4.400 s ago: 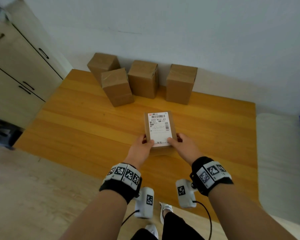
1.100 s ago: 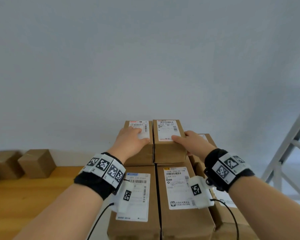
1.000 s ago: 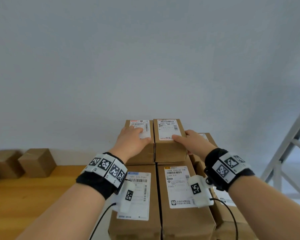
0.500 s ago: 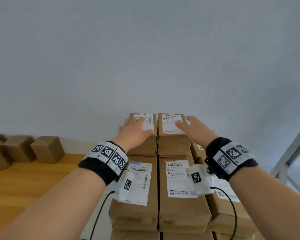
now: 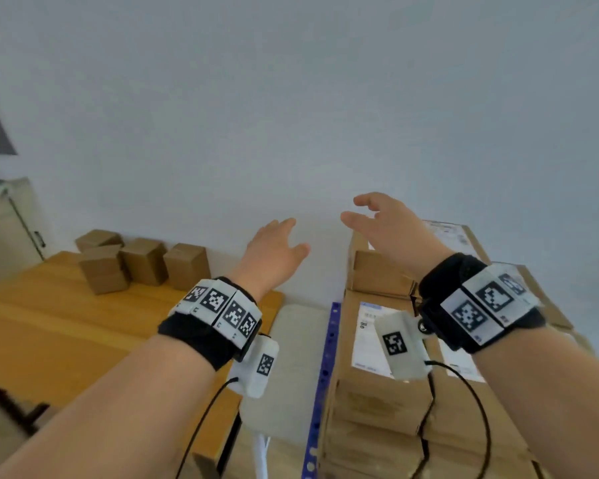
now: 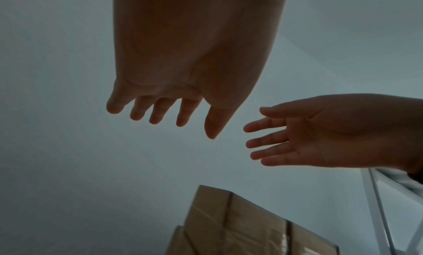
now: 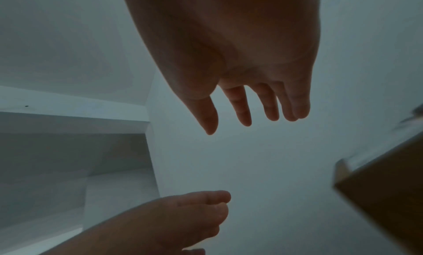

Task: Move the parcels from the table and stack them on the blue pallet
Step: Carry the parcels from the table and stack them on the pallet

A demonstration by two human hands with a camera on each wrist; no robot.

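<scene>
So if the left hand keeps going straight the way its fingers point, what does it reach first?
Most likely the bare wall. The left hand is open and holds nothing, and no box shows ahead of its fingers; the boxes on the table lie off to its left. Depth is unclear.

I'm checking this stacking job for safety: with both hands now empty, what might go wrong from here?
1. The stack of brown cardboard parcels stands several layers tall, right at the edge of the blue plastic pallet; more layers might make it lean.
2. The open right hand hangs just above the top parcels and might knock one.
3. Four brown cardboard boxes remain clustered on the wooden table; the open left hand may topple neighbours.
</scene>
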